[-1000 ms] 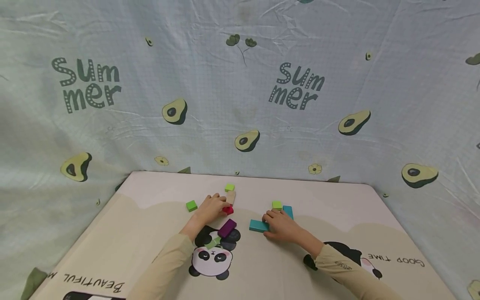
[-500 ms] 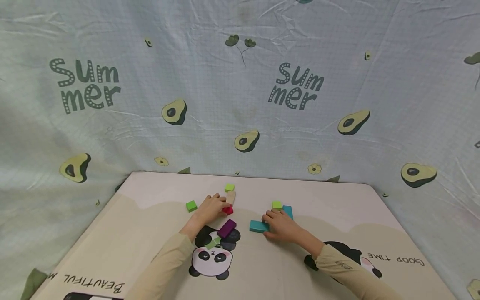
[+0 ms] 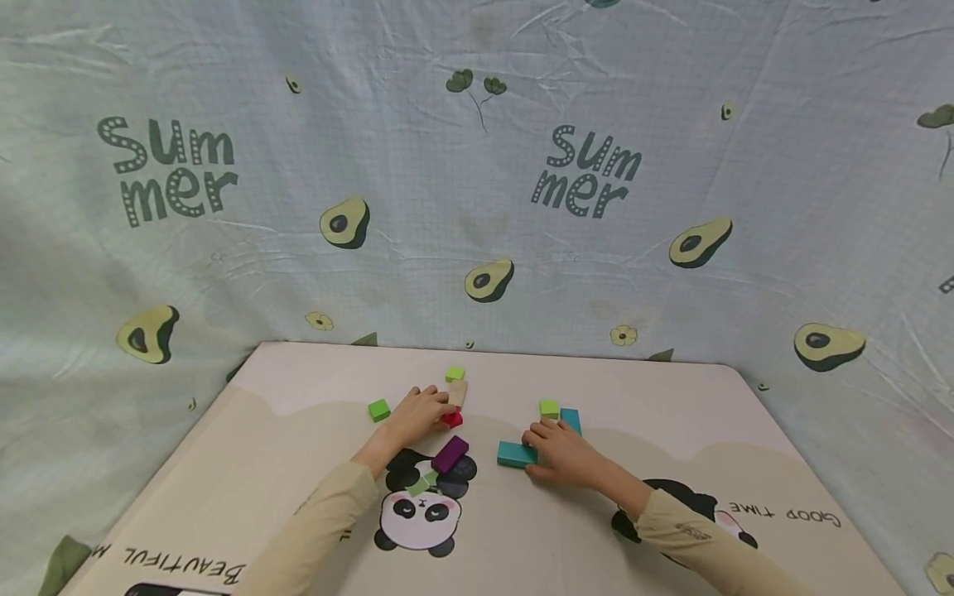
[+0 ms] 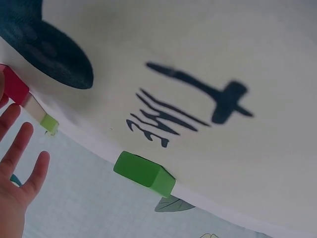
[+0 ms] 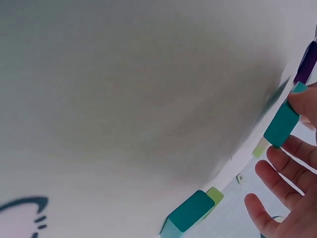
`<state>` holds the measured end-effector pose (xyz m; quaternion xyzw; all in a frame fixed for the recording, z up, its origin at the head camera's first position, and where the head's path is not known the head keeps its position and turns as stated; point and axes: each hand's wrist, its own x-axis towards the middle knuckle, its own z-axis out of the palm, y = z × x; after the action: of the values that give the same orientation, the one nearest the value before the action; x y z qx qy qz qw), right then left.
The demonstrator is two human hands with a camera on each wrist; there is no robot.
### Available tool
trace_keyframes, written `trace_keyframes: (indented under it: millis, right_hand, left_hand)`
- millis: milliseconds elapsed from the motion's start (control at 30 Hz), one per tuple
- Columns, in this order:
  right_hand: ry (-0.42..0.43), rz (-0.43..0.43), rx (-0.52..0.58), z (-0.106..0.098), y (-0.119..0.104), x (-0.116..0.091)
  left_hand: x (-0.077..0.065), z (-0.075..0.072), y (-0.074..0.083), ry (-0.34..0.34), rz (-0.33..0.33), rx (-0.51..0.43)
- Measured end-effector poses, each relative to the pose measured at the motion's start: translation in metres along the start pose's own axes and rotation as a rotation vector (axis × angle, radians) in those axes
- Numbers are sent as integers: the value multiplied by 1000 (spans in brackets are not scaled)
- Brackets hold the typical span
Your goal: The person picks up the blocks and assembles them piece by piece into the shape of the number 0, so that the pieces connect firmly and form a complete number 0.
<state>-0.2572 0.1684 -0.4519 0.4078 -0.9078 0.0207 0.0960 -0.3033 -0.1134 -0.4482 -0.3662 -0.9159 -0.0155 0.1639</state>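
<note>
My left hand is at a red block, thumb and forefinger pinching it. The other fingers spread apart in the left wrist view, where the red block is partly cut off by the frame edge. A wooden block stands end to end with the red one, and a lime block lies beyond it. My right hand holds one end of a teal block; in the right wrist view the thumb lies on the teal block, with fingers on the opposite side.
A purple block lies between the hands, nearer the person. Left of the left hand sits a green block. Beyond the right hand are a lime cube and a second teal block. A printed curtain hangs behind the table.
The teal block in my right hand has shifted slightly toward the person, the hand moving with it. My left hand stays at the red block.
</note>
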Motion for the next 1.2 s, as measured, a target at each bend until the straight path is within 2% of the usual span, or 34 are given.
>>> trace_keyframes:
  millis: [467, 700, 933, 1200]
  right_hand:
    - [41, -42, -22, -6, -9, -13]
    - [-23, -24, 19, -7, -14, -21]
    - [-11, -51, 21, -6, -18, -28]
    - [-8, -69, 11, -4, -23, -33]
  left_hand:
    - [0, 0, -1, -4, 20, 14]
    - [0, 2, -2, -50, -11, -29]
    - [2, 1, -2, -61, 30, 30]
    - [2, 1, -2, -55, 46, 47]
